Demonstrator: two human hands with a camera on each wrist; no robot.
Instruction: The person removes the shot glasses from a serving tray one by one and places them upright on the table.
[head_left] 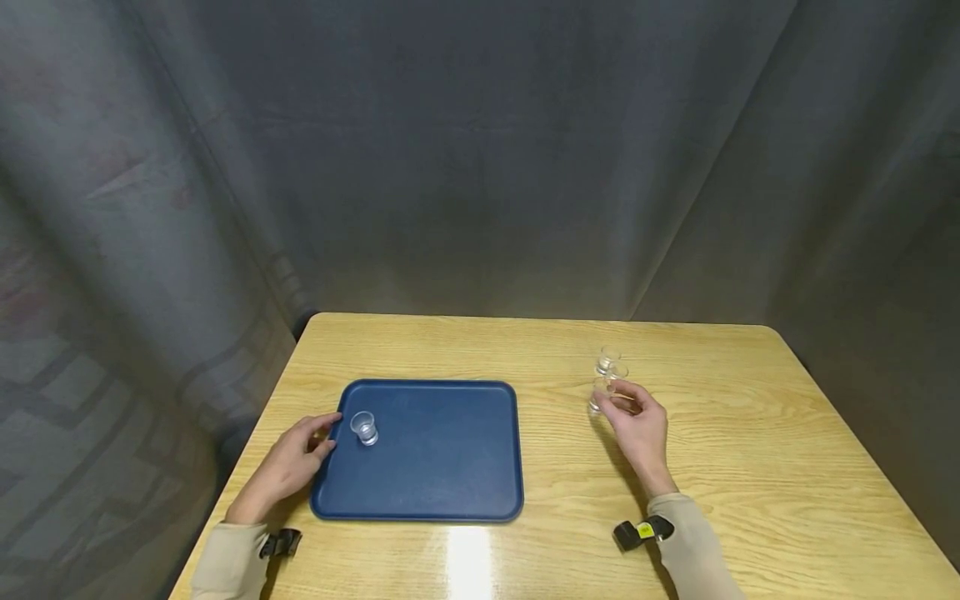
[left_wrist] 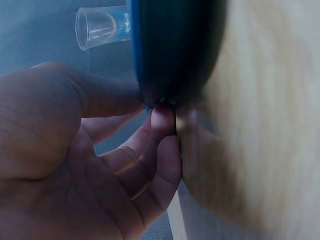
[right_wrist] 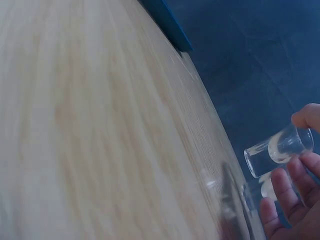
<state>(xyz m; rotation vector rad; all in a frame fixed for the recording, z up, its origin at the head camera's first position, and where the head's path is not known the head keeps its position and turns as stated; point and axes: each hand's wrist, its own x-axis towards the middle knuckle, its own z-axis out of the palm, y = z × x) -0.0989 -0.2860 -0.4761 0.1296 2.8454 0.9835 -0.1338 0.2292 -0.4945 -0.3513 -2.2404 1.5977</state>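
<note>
The right hand (head_left: 637,421) pinches a small clear shot glass (head_left: 598,395) near its rim, thumb on one side and fingertips on the other. The right wrist view shows that glass (right_wrist: 277,147) upright, close over the wood. Just behind it on the table stand two more clear glasses (head_left: 608,361), one partly covered by the fingers. On the other side, the left hand (head_left: 292,458) holds the left edge of a blue tray (head_left: 442,450) with thumb and curled fingertips at the rim. Another shot glass (head_left: 364,428) stands upright on the tray, near those fingers.
Light wood table (head_left: 558,542) lies under everything, with rounded far corners. Bare wood separates the tray from the glasses at the right. Dark grey curtains (head_left: 480,167) hang behind and along both sides.
</note>
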